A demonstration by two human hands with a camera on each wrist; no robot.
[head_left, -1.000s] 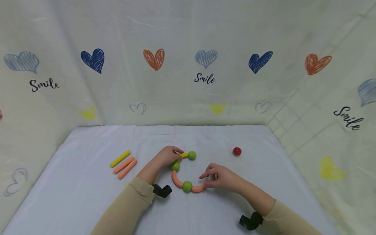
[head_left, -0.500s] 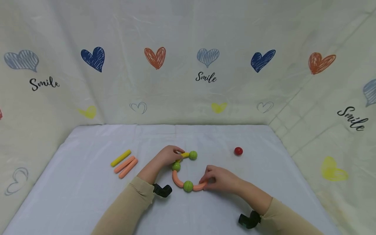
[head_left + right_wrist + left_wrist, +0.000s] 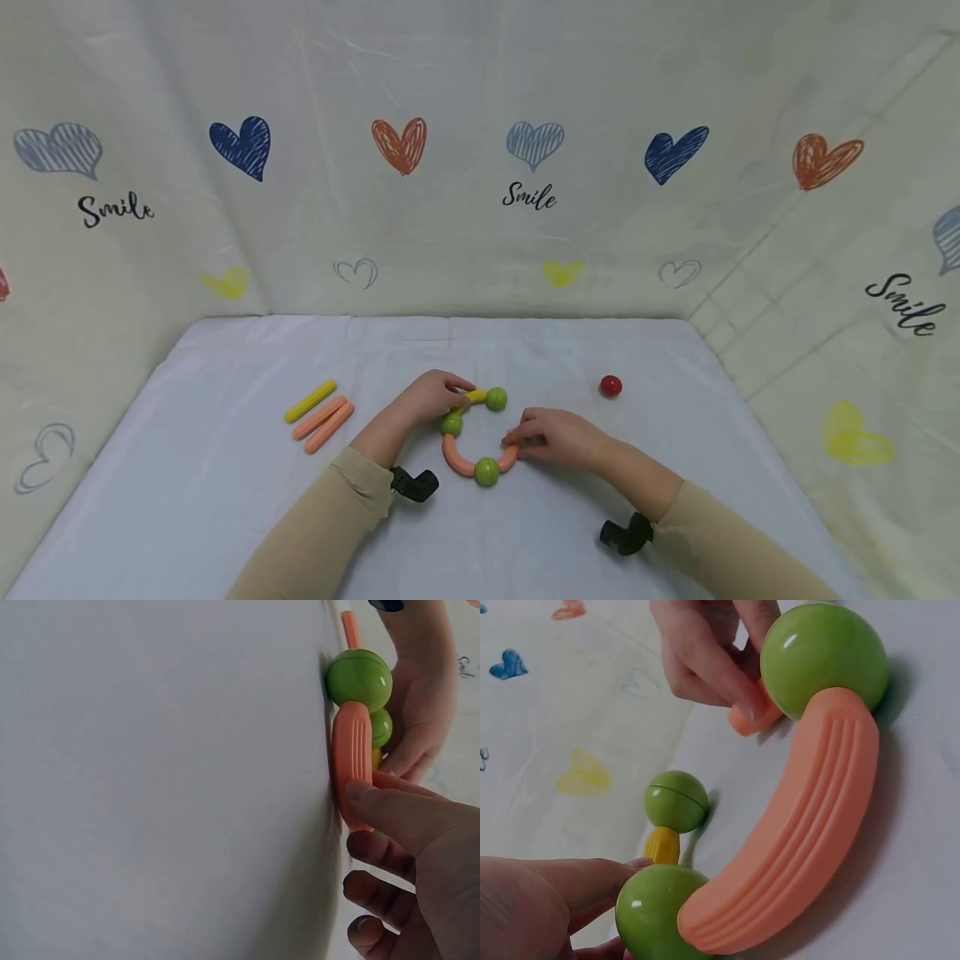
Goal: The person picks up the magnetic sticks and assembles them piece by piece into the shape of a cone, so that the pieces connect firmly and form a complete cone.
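A toy chain lies mid-table: green ball (image 3: 496, 398), short yellow rod (image 3: 476, 397), green ball (image 3: 452, 424), curved orange piece (image 3: 456, 459), green ball (image 3: 487, 472), and a second curved orange piece (image 3: 509, 457). My left hand (image 3: 454, 392) grips the yellow rod (image 3: 662, 845) beside the middle green ball (image 3: 656, 915). My right hand (image 3: 516, 438) pinches the end orange piece (image 3: 352, 757) between thumb and fingers (image 3: 401, 814). The left wrist view shows the long orange curve (image 3: 802, 832) running up to the green ball (image 3: 823, 656).
A red ball (image 3: 611, 385) sits alone to the right. One yellow stick (image 3: 310, 401) and two orange sticks (image 3: 322, 422) lie side by side at the left. A white cloth (image 3: 187, 500) covers the table; heart-printed sheets (image 3: 525, 217) wall it in behind and at both sides.
My right hand has swung the end orange piece away from me and leftward, curling the chain tighter. The lowest green ball has shifted slightly right. My left hand has stayed put.
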